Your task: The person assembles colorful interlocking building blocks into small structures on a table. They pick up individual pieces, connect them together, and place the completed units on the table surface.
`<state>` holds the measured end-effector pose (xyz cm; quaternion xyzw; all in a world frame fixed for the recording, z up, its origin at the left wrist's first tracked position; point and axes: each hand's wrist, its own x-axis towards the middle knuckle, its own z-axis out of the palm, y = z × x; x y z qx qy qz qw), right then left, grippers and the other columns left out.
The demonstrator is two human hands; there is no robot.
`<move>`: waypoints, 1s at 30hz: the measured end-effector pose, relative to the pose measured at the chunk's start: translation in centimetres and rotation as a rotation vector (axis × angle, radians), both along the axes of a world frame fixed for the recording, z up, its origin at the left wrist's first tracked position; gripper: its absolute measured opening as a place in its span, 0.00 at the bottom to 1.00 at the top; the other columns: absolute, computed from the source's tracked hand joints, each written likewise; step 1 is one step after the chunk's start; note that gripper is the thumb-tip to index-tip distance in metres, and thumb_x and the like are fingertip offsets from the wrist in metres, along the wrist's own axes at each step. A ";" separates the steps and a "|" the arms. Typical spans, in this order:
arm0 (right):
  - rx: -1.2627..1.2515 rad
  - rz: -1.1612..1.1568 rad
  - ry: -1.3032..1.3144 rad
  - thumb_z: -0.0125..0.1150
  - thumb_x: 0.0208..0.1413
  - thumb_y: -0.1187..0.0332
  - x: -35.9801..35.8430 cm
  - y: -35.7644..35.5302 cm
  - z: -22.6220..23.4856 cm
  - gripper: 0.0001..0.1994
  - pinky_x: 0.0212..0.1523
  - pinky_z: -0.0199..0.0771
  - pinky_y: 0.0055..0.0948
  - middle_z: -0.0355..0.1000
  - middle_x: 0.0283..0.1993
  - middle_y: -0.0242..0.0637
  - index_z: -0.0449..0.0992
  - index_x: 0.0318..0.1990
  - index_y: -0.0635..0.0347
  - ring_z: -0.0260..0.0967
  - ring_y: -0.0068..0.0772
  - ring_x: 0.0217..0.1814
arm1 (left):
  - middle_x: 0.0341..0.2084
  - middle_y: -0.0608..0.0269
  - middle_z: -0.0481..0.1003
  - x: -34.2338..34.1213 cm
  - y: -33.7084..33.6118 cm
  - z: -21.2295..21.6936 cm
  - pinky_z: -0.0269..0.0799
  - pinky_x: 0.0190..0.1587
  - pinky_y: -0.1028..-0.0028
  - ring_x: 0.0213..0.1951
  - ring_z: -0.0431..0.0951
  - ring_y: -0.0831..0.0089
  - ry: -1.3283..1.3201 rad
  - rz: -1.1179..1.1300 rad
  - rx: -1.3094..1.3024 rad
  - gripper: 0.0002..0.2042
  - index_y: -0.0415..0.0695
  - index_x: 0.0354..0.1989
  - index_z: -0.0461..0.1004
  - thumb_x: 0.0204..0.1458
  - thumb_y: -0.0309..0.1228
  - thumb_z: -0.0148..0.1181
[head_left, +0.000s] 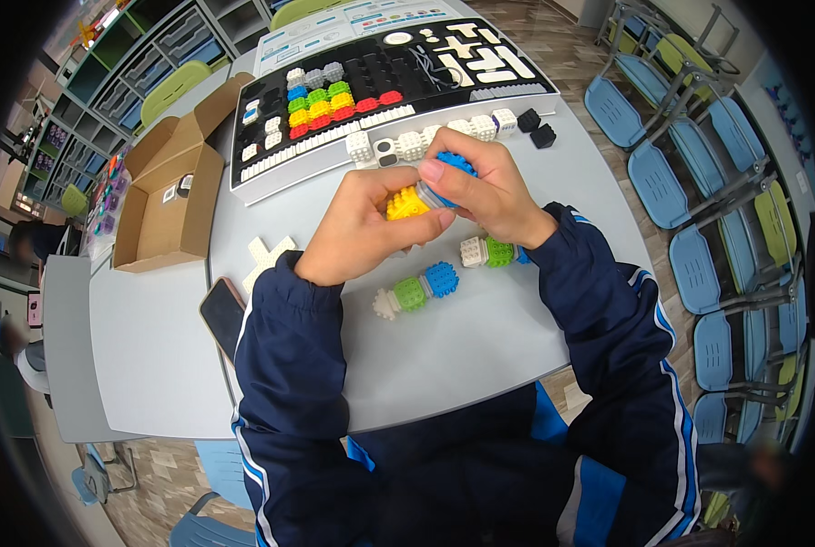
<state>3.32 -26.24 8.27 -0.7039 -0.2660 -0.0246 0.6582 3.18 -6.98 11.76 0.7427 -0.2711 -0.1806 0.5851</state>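
Both forearms in dark blue sleeves come up from the lower edge over the grey surface (480, 346). Nearest, just below the fingers, two short assemblies of studded blocks lie apart from the hands: a white, green and blue block chain (417, 292) under the left hand, and a white and green block pair (486, 252) tucked under the right wrist. Left of the left sleeve, a dark smartphone (222, 314) rests on the surface, with a white cross-shaped piece (269, 255) just above it.

The left hand (357, 232) is curled, its fingers (405, 180) closed around a yellow studded block (405, 204). The right hand (485, 191) meets it from the other side; its thumb and fingers pinch a blue studded block (456, 164) that sits against the yellow one, a grey part showing between them. Both hands hold this joined piece just above the surface.

Just beyond the fingers, a row of white connector blocks (425, 141) runs along the surface, ending at two black cubes (537, 128) to the right. Farther still, a black kit tray (380, 91) holds coloured blocks (334, 100) in rows and white flat parts. Well to the left of the fingers, an open cardboard box (166, 205) stands.
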 end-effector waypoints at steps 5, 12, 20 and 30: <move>0.004 0.011 0.025 0.58 0.62 0.53 -0.1 -0.1 0.2 0.17 0.18 0.49 0.16 0.60 0.21 0.21 0.70 0.34 0.58 0.52 0.09 0.18 | 0.20 0.71 0.73 0.0 0.1 0.1 0.66 0.24 0.83 0.21 0.70 0.87 -0.005 -0.011 0.014 0.12 0.36 0.40 0.79 0.51 0.32 0.69; 0.010 0.000 0.047 0.59 0.62 0.51 -0.3 0.0 0.5 0.19 0.23 0.52 0.20 0.60 0.20 0.22 0.70 0.30 0.58 0.54 0.12 0.24 | 0.18 0.71 0.74 0.0 0.1 0.0 0.65 0.22 0.83 0.20 0.71 0.86 0.009 -0.006 0.014 0.12 0.38 0.42 0.79 0.51 0.30 0.69; 0.012 0.010 0.036 0.59 0.62 0.52 0.0 0.0 0.2 0.17 0.20 0.50 0.17 0.60 0.21 0.21 0.70 0.33 0.58 0.53 0.10 0.20 | 0.21 0.71 0.74 0.1 0.2 0.0 0.67 0.25 0.83 0.22 0.70 0.87 0.039 -0.020 0.007 0.12 0.37 0.40 0.80 0.52 0.32 0.69; 0.012 0.034 0.088 0.58 0.62 0.53 0.1 -0.1 0.0 0.16 0.18 0.50 0.16 0.61 0.22 0.21 0.70 0.35 0.58 0.52 0.09 0.18 | 0.20 0.70 0.74 0.7 0.3 -0.6 0.66 0.24 0.83 0.21 0.71 0.85 0.032 -0.046 -0.027 0.11 0.38 0.40 0.79 0.51 0.28 0.68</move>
